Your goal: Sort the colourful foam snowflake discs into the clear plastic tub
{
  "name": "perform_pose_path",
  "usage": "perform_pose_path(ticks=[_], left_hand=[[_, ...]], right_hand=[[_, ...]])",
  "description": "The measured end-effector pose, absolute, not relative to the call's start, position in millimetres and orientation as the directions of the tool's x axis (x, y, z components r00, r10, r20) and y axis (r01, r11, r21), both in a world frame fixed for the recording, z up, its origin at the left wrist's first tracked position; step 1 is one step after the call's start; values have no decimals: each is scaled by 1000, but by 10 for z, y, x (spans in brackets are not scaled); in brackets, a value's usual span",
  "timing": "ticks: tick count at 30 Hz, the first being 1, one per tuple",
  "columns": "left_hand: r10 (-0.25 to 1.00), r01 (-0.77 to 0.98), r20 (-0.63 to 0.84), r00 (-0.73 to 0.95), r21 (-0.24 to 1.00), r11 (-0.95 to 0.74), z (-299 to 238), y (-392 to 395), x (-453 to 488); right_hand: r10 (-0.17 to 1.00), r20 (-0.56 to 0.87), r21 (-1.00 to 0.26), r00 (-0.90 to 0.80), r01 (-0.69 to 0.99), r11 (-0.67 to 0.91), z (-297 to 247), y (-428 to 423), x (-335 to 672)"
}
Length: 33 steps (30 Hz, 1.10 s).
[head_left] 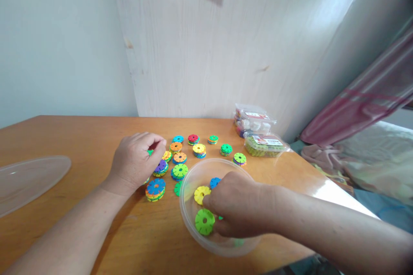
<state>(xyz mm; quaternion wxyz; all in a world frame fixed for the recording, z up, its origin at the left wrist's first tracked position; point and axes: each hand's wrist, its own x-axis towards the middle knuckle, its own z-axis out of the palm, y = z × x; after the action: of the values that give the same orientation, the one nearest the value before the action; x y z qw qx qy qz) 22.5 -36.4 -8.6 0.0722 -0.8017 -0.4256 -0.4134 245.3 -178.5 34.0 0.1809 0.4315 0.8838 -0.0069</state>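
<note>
My left hand (137,161) hovers over the wooden table (64,137) with its fingers pinched on a small green disc that barely shows at its fingertips. Around it lie several short stacks of colourful slotted plastic discs (180,171), one topped in blue (155,188). My right hand (240,204) reaches into a clear plastic bowl (190,176), its fingers curled among loose discs. A yellow disc (201,194), a green disc (204,221) and a blue disc (214,181) lie in the bowl beside that hand.
A clear plastic lid (29,178) lies at the table's left. Clear boxes of more pieces (263,144) stand at the back right by the pale wooden wall. Pink fabric and bedding (364,137) lie beyond the table's right edge.
</note>
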Motion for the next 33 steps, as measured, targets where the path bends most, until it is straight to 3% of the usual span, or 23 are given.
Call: perform_pose_path(ticks=[14,23,33], left_hand=[[630,748,710,315,223,-625,-80,-374,229],[648,757,696,310,231,-611,-66,-375,228],[648,752,695,311,237,-615,-62,-371,215]], right_hand=[[787,-260,149,-559,782,605,265,-1768,2455],[825,-244,58,-509,842,536,607,-1825,2603],[791,-358,1,-496,847,531,519,-1867,2565]])
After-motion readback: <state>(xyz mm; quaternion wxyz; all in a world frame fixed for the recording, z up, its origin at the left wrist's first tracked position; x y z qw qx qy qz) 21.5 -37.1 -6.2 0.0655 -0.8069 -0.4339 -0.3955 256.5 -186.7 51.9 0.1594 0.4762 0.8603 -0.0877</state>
